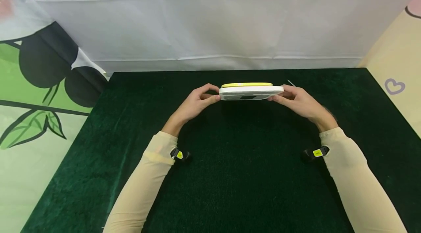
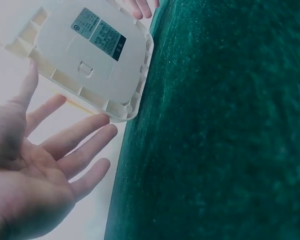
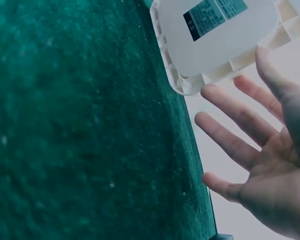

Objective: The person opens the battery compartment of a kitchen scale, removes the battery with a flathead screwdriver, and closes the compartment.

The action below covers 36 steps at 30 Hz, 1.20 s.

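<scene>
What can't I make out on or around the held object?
- Yellow top, upper face: edge-on in the head view; the white base hides it in both wrist views.
- Label text: too small and blurred in both wrist views.
- White base, far end: cut off by the top edge, right wrist view.
- Thin pale item: too small to identify, head view; the right hand may cover one end.

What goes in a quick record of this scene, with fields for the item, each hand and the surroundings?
item: flat white plastic device with a yellow top, held above the table
underside: ribbed edge, printed label too small to read
left hand: grips the device's left end
right hand: grips its right end
table covering: dark green velvety cloth
backdrop: creased white fabric
</scene>
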Tool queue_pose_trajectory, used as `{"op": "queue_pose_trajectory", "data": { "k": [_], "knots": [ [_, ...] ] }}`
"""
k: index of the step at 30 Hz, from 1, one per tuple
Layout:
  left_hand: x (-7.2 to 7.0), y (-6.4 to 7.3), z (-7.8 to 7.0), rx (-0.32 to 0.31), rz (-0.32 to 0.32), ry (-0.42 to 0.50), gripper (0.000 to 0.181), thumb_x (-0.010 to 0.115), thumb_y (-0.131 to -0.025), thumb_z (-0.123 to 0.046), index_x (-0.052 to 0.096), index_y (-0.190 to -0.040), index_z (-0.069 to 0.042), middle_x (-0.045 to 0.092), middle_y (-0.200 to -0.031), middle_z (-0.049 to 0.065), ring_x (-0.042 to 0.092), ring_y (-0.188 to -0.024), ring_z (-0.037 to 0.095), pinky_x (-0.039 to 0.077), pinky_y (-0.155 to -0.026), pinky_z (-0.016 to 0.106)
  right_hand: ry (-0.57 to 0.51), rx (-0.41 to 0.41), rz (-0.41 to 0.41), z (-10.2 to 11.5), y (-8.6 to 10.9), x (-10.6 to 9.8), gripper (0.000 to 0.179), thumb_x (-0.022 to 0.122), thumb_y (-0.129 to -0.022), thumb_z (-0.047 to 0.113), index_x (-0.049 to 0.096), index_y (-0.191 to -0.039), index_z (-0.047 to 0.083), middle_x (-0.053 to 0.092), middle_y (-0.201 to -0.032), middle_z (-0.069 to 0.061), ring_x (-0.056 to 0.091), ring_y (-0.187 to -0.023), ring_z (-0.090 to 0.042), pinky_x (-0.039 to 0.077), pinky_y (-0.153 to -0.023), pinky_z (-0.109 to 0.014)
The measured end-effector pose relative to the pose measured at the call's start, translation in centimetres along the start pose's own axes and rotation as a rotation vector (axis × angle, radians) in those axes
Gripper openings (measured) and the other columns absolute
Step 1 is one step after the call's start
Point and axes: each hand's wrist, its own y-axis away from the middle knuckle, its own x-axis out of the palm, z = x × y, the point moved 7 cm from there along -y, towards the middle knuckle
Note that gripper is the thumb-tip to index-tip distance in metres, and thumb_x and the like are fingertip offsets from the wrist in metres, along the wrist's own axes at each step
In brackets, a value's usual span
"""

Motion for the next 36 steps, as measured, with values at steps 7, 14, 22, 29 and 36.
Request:
{"op": "queue_pose_trajectory", "data": {
  "k": [7,14,22,29,36],
  "knots": [
    [0.2,0.0,-0.6,0.037,0.015,0.031,0.029,0.055,-0.101,-0.024,0.05,-0.129,-0.018,0.046,-0.144,0.01,0.056,-0.125,0.028,0.041,-0.106,0.051,0.035,-0.029,-0.071,0.4,-0.2,-0.1,0.036,0.059,-0.099,0.025,0.056,-0.131,0.011,0.057,-0.13,-0.008,0.055,-0.113,-0.019,0.044,-0.095,-0.027],
    [0.2,-0.1,-1.1,0.062,-0.015,0.005,0.028,0.051,-0.102,-0.028,0.049,-0.128,-0.018,0.049,-0.141,0.011,0.062,-0.117,0.029,0.043,-0.105,0.049,0.027,-0.065,-0.088,0.9,0.1,-0.2,0.039,0.055,-0.101,0.022,0.052,-0.138,0.01,0.063,-0.125,-0.013,0.059,-0.108,-0.005,0.042,-0.093,-0.016],
    [0.4,0.0,-1.8,0.077,-0.031,0.003,0.029,0.05,-0.103,-0.03,0.049,-0.129,-0.017,0.053,-0.137,0.011,0.065,-0.113,0.03,0.046,-0.103,0.046,0.044,-0.104,-0.109,1.6,0.3,-0.7,0.033,0.055,-0.101,0.018,0.056,-0.133,0.008,0.066,-0.117,-0.014,0.059,-0.103,-0.001,0.042,-0.093,-0.018],
    [0.3,0.1,-2.4,0.031,-0.082,-0.008,0.03,0.048,-0.103,-0.035,0.051,-0.127,-0.019,0.06,-0.129,0.01,0.069,-0.104,0.027,0.048,-0.1,0.046,0.027,-0.08,-0.113,2.1,0.5,-0.7,0.027,0.057,-0.1,0.019,0.061,-0.124,0.007,0.068,-0.106,-0.015,0.058,-0.105,-0.012,0.04,-0.1,-0.047],
    [0.4,0.0,-2.6,-0.007,-0.123,-0.023,0.03,0.047,-0.103,-0.037,0.051,-0.128,-0.021,0.062,-0.13,0.01,0.071,-0.098,0.026,0.05,-0.098,0.047,0.009,-0.082,-0.106,2.3,0.6,-0.8,0.026,0.056,-0.1,0.019,0.06,-0.122,0.005,0.068,-0.103,-0.018,0.057,-0.104,-0.01,0.036,-0.103,-0.054]
  ]
}}
